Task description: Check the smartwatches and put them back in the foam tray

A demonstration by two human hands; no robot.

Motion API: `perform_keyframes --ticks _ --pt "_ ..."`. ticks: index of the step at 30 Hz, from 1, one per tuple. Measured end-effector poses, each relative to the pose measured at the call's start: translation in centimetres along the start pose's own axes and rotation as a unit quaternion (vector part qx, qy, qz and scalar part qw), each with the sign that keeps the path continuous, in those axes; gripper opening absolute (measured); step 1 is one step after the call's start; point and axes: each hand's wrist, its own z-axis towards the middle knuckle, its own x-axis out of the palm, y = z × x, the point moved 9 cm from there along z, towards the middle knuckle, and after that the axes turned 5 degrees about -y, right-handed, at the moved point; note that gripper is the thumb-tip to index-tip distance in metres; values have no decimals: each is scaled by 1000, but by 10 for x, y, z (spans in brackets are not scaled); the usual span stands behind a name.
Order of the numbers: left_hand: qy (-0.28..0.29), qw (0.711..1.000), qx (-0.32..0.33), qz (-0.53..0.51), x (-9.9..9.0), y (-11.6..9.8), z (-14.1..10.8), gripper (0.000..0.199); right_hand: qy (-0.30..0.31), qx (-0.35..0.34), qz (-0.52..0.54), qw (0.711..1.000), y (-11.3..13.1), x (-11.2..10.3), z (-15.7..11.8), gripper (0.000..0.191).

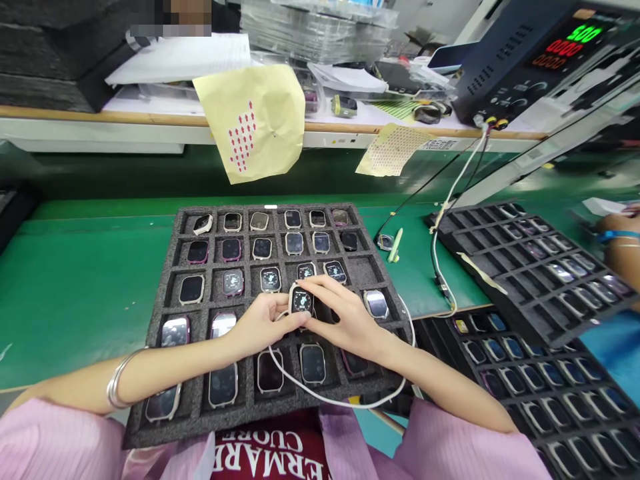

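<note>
A strapless smartwatch (pixel 302 301) with a lit dial on its screen is held up between both hands over a dark foam tray (pixel 367 270). My left hand (pixel 263 323) is closed on the watch's left and lower side, thumb along the bottom edge. With fingers at the top corner and thumb near the lower right, my right hand (pixel 345 317) also grips it. A white cable (pixel 340 402) loops from beside my left hand round to the tray's right side; its end is hidden. Several more watches sit in the tray's compartments, some with lit screens.
To the right, another foam tray (pixel 483 250) overlaps a lower tray (pixel 500 400) full of watches; a co-worker's hand (pixel 617 227) is beside them. A green pen-like tool (pixel 397 244) lies behind. Above, the shelf (pixel 165 125) bears a power supply (pixel 530 60) and sticker sheets.
</note>
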Motion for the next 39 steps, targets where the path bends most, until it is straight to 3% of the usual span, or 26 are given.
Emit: perform_keyframes --ticks 8,21,30,39 --pt "43 998 44 -13 3 0 0 26 -9 -9 53 999 2 3 2 41" --pt "57 998 -6 9 3 15 -2 35 -32 6 76 997 -3 1 0 39" --pt "39 999 -5 -20 4 5 -2 32 -44 13 72 996 -1 -4 1 39" --pt "37 999 14 -23 5 -3 -1 30 -58 98 113 987 -14 -9 1 39"
